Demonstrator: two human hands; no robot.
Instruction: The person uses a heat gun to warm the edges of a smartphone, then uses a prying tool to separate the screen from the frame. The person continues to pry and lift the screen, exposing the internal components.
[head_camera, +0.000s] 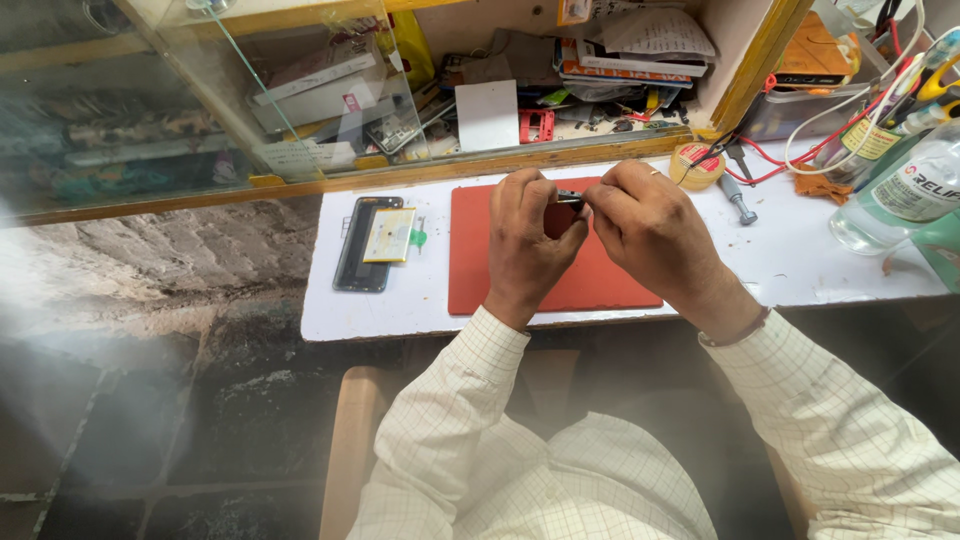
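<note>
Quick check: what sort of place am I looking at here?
Likely a small phone repair bench: an opened phone beside a red work mat, a screwdriver, and both hands pinching a small part.

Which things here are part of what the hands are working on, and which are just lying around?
In use:
left hand and right hand, pinching a small dark part
red mat beneath them

Lying about:
opened phone
screwdriver
round tin
clear bottle
red wires

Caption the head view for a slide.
Both hands pinch a small dark part above a red mat.
</note>
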